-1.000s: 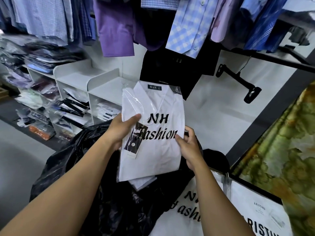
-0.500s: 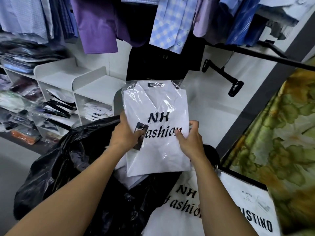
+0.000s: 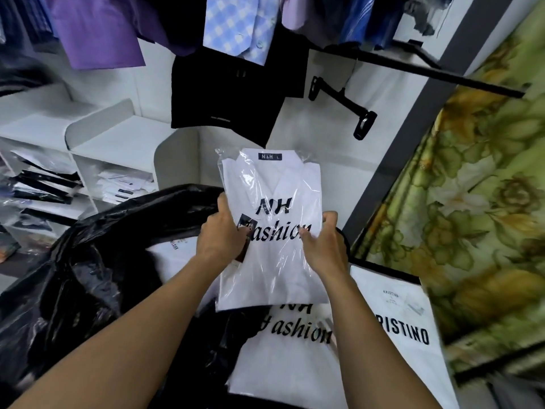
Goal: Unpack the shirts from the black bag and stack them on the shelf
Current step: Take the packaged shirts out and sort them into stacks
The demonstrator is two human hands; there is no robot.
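A folded white shirt in a clear plastic sleeve printed "NH Fashion" is held upright above the open black bag. My left hand grips its left edge with the thumb on the front, over a dark hang tag. My right hand grips the right edge, thumb on the front. Inside the bag lies another white packaged shirt. A second "NH Fashion" packet lies below the held shirt. The white shelf stands at the left behind the bag.
A white "ARISTINO" packet lies at the right. Shelf compartments hold packaged shirts. Purple, checked blue and black garments hang overhead. A black clip hanger sticks out from the wall. A green floral fabric fills the right side.
The view has swung right and closer. Both hands keep the shirt and have carried it a little forward and to the right; the left thumb now lies over the hang tag.
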